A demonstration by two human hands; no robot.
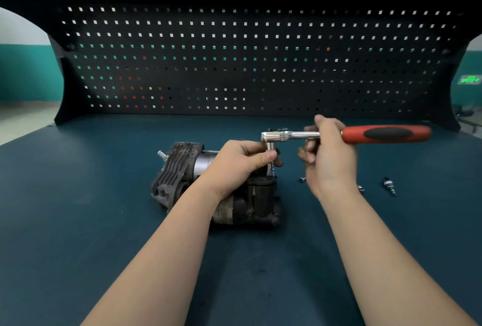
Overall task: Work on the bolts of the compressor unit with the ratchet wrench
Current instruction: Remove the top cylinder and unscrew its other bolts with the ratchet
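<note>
A dark, finned compressor unit [180, 174] lies on the bench mat in the middle of the head view. A ratchet wrench [386, 134] with a chrome shaft and a red-and-black handle is held level above the unit's right end. My left hand [240, 161] pinches the chrome socket under the wrench head, and a thin bolt [272, 170] hangs below it over the unit. My right hand [330, 153] holds the chrome shaft close to the red grip with fingers and thumb. Part of the unit is hidden under my left hand.
Small loose bolts [302, 180] and another one [361, 188] lie on the teal bench mat [104, 221] right of the unit, with a small threaded fitting [389, 185] further right. A black pegboard [234, 65] stands along the back edge.
</note>
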